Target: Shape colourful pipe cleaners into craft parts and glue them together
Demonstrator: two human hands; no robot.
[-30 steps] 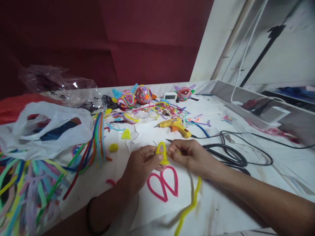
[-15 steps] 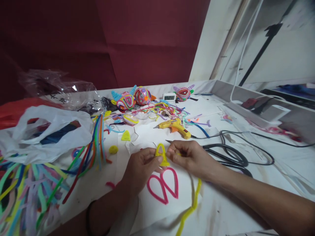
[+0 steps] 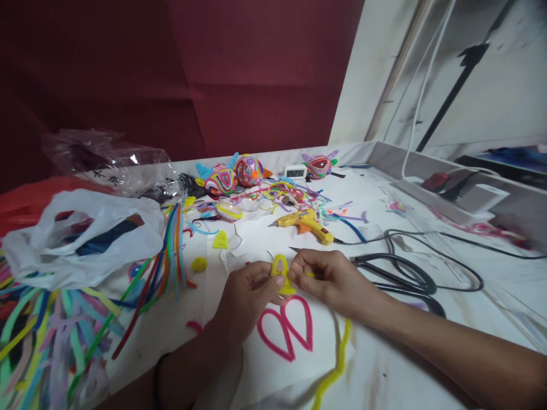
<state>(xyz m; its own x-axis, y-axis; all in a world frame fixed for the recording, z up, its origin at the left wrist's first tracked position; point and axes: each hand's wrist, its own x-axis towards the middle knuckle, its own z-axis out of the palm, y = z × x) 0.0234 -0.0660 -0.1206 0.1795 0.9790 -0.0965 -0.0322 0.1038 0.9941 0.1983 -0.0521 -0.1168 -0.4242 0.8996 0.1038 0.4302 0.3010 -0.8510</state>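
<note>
Between the thumb and fingers of my left hand (image 3: 252,290) is a small yellow pipe cleaner shape (image 3: 280,266), an arched loop with a wider coiled base. My right hand (image 3: 322,276) pinches the same yellow pipe cleaner at the loop's right side. Its long loose tail (image 3: 341,356) hangs from under the right hand toward the near edge. Below the hands, two pink pipe cleaner teardrop loops (image 3: 297,324) lie on white paper. Black-handled scissors (image 3: 397,270) lie behind my right hand, their tip showing past the knuckles; whether the hand touches them I cannot tell.
A yellow glue gun (image 3: 305,224) lies beyond the hands, its black cord running right. Pipe cleaner bundles (image 3: 60,336) and a white plastic bag (image 3: 89,239) are at left. Decorated balls (image 3: 217,179) and a small digital clock (image 3: 296,171) stand at the back. A yellow trapezoid (image 3: 220,240) lies nearer.
The view has shifted slightly, so everything sits a little lower and further right. Both hands keep their hold on the yellow pipe cleaner, with the right fingers slightly nearer its loop.
</note>
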